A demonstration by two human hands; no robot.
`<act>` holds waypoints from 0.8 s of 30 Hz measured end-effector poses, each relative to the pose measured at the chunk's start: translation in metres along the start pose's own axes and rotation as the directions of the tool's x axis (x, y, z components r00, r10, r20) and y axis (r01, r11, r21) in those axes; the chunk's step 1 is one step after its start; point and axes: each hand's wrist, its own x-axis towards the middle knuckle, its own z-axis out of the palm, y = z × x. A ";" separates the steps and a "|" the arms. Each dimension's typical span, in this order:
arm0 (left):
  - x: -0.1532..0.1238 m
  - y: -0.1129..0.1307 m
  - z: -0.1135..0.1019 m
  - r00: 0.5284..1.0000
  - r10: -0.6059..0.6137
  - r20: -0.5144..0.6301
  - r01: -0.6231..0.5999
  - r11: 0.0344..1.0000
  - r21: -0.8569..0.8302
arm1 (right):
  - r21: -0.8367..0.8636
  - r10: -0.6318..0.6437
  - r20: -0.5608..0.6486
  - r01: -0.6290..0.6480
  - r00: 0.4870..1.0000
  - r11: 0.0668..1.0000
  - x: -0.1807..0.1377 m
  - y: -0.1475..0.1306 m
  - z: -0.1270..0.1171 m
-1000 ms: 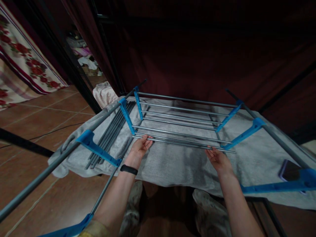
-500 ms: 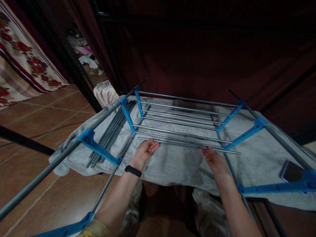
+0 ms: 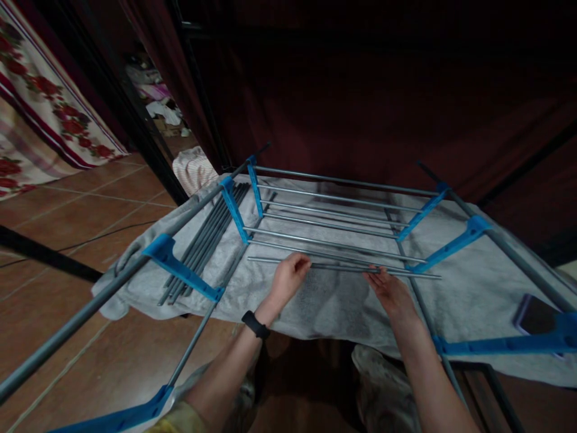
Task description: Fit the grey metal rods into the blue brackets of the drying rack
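Note:
A loose grey metal rod (image 3: 342,268) lies crosswise in front of me, just below the rails of a grey rack with blue plastic brackets (image 3: 234,210). My left hand (image 3: 291,278) is curled round the rod left of its middle. Further right, my right hand (image 3: 391,290) grips the same rod with its fingers closed over it. Several fitted rods (image 3: 329,224) span the frame between the blue brackets behind my hands. A black band sits on my left wrist.
A grey towel (image 3: 315,300) covers the surface under the rack. A bundle of spare rods (image 3: 202,240) lies on it at the left. A phone (image 3: 534,314) rests on the towel at the right. Tiled floor (image 3: 67,216) and a floral cloth (image 3: 40,114) lie left.
My left hand slid right along the rod and closed round it. The rod shifted slightly toward me and to the right, away from the left bracket. My right hand stayed on it.

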 end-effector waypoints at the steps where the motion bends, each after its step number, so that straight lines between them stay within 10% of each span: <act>1: -0.001 0.001 0.001 0.993 0.117 -0.019 -0.113 0.984 0.137 | 0.001 0.003 0.009 -0.003 1.000 1.000 -0.001 0.001 0.000; 4: -0.005 -0.001 0.002 0.951 0.287 0.116 -0.309 0.846 0.435 | -0.007 0.013 0.014 -0.013 1.000 1.000 -0.003 0.001 0.002; 9: -0.005 -0.007 0.001 0.940 0.143 0.308 -0.299 0.780 0.550 | -0.011 0.019 -0.008 -0.019 1.000 1.000 -0.006 -0.002 0.007; 24: 0.000 -0.015 0.004 0.977 -0.014 0.210 -0.049 0.955 0.293 | -0.021 -0.028 0.048 0.029 0.998 0.999 -0.022 -0.016 0.027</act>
